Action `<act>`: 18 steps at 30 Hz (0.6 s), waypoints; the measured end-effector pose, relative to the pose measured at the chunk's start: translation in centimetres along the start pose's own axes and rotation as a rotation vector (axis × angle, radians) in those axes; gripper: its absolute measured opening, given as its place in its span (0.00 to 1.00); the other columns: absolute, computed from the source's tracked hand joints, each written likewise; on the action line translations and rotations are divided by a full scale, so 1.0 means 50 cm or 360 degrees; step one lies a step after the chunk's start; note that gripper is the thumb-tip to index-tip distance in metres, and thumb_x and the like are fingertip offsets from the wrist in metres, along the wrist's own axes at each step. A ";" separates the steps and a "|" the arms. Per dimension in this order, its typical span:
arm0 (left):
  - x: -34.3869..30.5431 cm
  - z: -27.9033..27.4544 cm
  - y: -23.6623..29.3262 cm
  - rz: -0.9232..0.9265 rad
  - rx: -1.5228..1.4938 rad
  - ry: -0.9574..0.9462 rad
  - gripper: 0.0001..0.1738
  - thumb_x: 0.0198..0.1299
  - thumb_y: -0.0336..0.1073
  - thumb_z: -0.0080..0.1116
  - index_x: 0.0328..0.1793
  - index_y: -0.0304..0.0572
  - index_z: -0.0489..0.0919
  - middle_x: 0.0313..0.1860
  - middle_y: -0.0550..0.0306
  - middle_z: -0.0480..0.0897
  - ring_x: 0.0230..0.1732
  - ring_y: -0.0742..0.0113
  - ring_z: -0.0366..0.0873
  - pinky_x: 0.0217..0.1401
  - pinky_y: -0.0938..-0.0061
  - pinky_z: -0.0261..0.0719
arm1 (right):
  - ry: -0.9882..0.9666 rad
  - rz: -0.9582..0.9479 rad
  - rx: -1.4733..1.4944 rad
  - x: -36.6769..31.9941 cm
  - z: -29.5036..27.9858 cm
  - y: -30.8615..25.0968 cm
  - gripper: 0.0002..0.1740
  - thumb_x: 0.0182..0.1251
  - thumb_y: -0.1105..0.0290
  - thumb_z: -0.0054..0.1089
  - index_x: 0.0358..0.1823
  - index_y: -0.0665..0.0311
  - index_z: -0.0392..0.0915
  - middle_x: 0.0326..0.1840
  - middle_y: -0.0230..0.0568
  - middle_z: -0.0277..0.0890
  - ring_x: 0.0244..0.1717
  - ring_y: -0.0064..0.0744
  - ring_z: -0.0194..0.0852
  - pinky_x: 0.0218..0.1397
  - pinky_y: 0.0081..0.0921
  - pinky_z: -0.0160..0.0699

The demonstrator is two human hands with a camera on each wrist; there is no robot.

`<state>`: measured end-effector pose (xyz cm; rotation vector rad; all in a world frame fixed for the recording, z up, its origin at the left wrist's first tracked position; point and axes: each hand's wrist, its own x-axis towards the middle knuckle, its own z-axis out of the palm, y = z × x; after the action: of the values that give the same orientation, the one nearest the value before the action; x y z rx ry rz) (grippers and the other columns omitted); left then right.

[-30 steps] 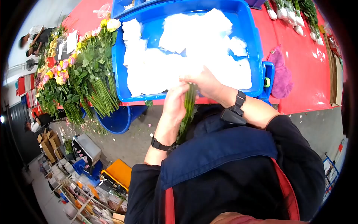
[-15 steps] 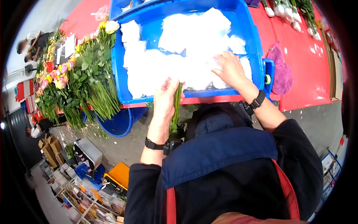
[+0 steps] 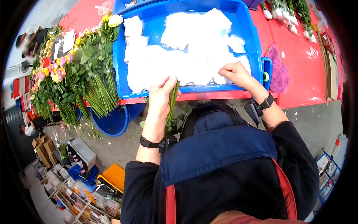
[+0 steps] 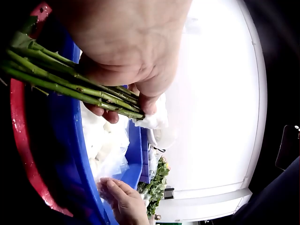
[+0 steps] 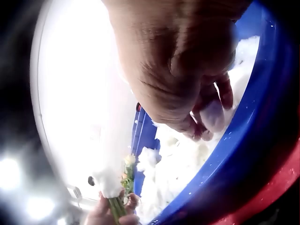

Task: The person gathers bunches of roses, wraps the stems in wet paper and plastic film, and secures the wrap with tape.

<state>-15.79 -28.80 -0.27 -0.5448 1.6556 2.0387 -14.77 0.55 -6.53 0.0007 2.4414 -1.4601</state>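
My left hand (image 3: 158, 100) grips a bundle of green flower stems (image 4: 75, 84), its thumb at the cut ends. A wad of wet white cotton (image 5: 108, 183) covers those ends, which point up toward the blue tray (image 3: 197, 89). Leaves hang at the lower end, beside my body. Over the tray's near right part, my right hand (image 3: 238, 76) has its fingers drawn together. Thumb and fingers pinch a small translucent piece of plastic (image 5: 213, 116), partly hidden by the hand. White cotton (image 3: 153, 67) fills much of the tray below.
Bunches of roses (image 3: 95, 67) lie left of the tray, stems over the table edge. A blue bucket (image 3: 110, 121) stands below them. Right of the tray lies a purple cloth (image 3: 278, 71); white-wrapped stem ends (image 3: 291, 20) sit at the back right of the red table (image 3: 305, 67).
My hands were together at the stem ends; the right has moved away to the right over the tray, and its fingers have closed together. The left has shifted left with the stems.
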 end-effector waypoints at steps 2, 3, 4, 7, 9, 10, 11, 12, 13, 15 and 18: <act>-0.013 -0.004 0.005 -0.0026 -0.0038 -0.0045 0.12 0.61 0.38 0.66 0.39 0.36 0.79 0.26 0.60 0.79 0.22 0.71 0.78 0.24 0.80 0.72 | 0.0111 0.0125 0.0023 -0.008 -0.006 -0.035 0.11 0.55 0.66 0.69 0.34 0.68 0.84 0.25 0.43 0.81 0.27 0.27 0.77 0.32 0.27 0.73; -0.025 -0.003 0.007 -0.0048 -0.0055 -0.0077 0.12 0.61 0.37 0.66 0.40 0.36 0.79 0.26 0.60 0.79 0.22 0.71 0.78 0.24 0.80 0.73 | 0.0164 0.0187 0.0037 -0.012 -0.002 -0.062 0.11 0.54 0.67 0.70 0.32 0.68 0.84 0.23 0.42 0.80 0.25 0.25 0.75 0.31 0.26 0.72; -0.036 -0.001 0.010 -0.0069 -0.0070 -0.0107 0.12 0.61 0.37 0.65 0.41 0.36 0.79 0.26 0.60 0.79 0.22 0.70 0.79 0.24 0.80 0.73 | 0.0221 0.0161 0.0037 -0.009 0.010 -0.081 0.10 0.53 0.67 0.71 0.30 0.68 0.83 0.21 0.40 0.79 0.24 0.24 0.74 0.30 0.25 0.71; -0.063 0.011 0.016 -0.0224 -0.0132 -0.0360 0.11 0.62 0.36 0.63 0.42 0.34 0.78 0.27 0.60 0.79 0.23 0.70 0.79 0.25 0.80 0.75 | 0.0270 0.0092 0.0092 0.007 0.072 -0.156 0.10 0.52 0.70 0.71 0.27 0.69 0.80 0.19 0.38 0.76 0.23 0.24 0.71 0.30 0.27 0.71; -0.066 0.018 0.014 -0.0246 -0.0115 -0.0475 0.10 0.62 0.34 0.62 0.43 0.34 0.79 0.28 0.60 0.79 0.23 0.71 0.79 0.26 0.80 0.75 | 0.0284 -0.0566 0.0099 0.028 0.145 -0.150 0.08 0.55 0.71 0.68 0.33 0.69 0.82 0.24 0.42 0.79 0.27 0.24 0.74 0.35 0.27 0.74; -0.063 0.018 0.011 -0.0202 -0.0107 -0.0459 0.11 0.63 0.36 0.62 0.43 0.35 0.79 0.27 0.59 0.80 0.24 0.69 0.80 0.27 0.79 0.75 | 0.0208 -0.0485 0.0346 0.011 0.163 -0.165 0.10 0.58 0.72 0.65 0.39 0.69 0.82 0.30 0.44 0.82 0.32 0.25 0.76 0.40 0.26 0.76; -0.057 0.014 0.007 -0.0159 -0.0101 -0.0444 0.12 0.63 0.39 0.61 0.43 0.36 0.79 0.27 0.57 0.81 0.25 0.66 0.81 0.28 0.77 0.76 | 0.0014 -0.0326 0.0372 0.014 0.160 -0.167 0.10 0.58 0.72 0.65 0.39 0.70 0.82 0.30 0.43 0.82 0.33 0.25 0.77 0.41 0.25 0.76; -0.047 0.000 0.000 -0.0164 -0.0113 -0.0388 0.12 0.63 0.38 0.62 0.43 0.36 0.80 0.28 0.58 0.81 0.24 0.68 0.80 0.27 0.78 0.75 | -0.0180 -0.0164 0.0393 0.018 0.153 -0.163 0.10 0.59 0.71 0.64 0.40 0.70 0.83 0.31 0.42 0.83 0.33 0.25 0.77 0.42 0.24 0.76; -0.036 -0.019 -0.009 -0.0171 -0.0128 -0.0332 0.12 0.62 0.38 0.63 0.44 0.35 0.80 0.28 0.59 0.81 0.24 0.70 0.79 0.26 0.79 0.74 | -0.0374 0.0001 0.0410 0.019 0.147 -0.177 0.11 0.59 0.71 0.64 0.40 0.71 0.83 0.31 0.41 0.83 0.34 0.25 0.78 0.43 0.23 0.76; -0.031 -0.043 -0.014 -0.0174 -0.0126 -0.0278 0.12 0.62 0.39 0.64 0.43 0.36 0.81 0.28 0.60 0.81 0.23 0.72 0.79 0.26 0.80 0.74 | -0.0326 0.0238 0.0621 0.010 0.129 -0.193 0.10 0.60 0.69 0.64 0.37 0.70 0.85 0.31 0.36 0.83 0.32 0.21 0.75 0.38 0.20 0.73; -0.041 -0.060 -0.011 -0.0135 -0.0074 -0.0269 0.10 0.63 0.39 0.63 0.40 0.39 0.80 0.27 0.60 0.81 0.24 0.71 0.80 0.26 0.79 0.75 | -0.0153 0.0352 0.0817 0.013 0.128 -0.199 0.09 0.61 0.68 0.63 0.36 0.66 0.85 0.29 0.32 0.81 0.29 0.17 0.71 0.33 0.17 0.68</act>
<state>-13.73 -31.84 -0.15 -0.4373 1.4664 2.0070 -15.30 -9.87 -0.96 0.2912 1.8610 -1.8803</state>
